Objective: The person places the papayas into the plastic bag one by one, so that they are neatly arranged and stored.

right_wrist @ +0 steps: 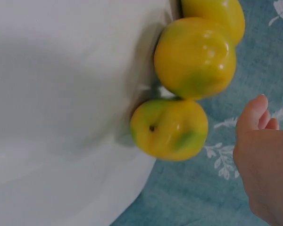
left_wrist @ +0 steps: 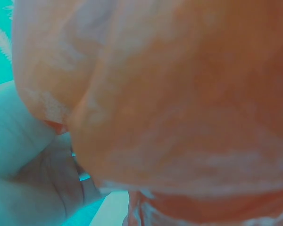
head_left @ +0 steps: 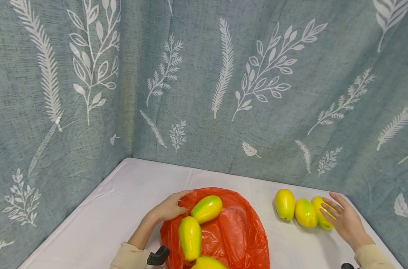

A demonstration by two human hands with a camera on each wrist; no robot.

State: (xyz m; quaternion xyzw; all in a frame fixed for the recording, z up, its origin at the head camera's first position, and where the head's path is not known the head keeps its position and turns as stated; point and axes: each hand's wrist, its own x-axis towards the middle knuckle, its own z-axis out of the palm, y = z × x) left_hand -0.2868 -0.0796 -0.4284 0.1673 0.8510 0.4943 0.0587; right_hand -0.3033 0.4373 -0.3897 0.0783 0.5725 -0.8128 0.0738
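My left hand (head_left: 171, 206) grips the left edge of a red plastic bag (head_left: 235, 224) that lies spread wide on the table. In the left wrist view the bag's film (left_wrist: 179, 103) fills most of the picture, with the thumb (left_wrist: 19, 127) beside its edge. Inside the bag are a mango (head_left: 207, 209), a second mango (head_left: 190, 239) and a third one cut off by the lower frame edge, all yellow-green. At the right, my right hand (head_left: 346, 220) is held open, its fingers overlapping the rightmost mango (head_left: 326, 223) in the head view.
Left of that mango stand a middle mango (head_left: 305, 213) and another mango (head_left: 285, 204), in a close row. A white cloth covers the table (head_left: 99, 209). Blue-green curtains (head_left: 197, 89) with white leaf prints rise behind and at both sides.
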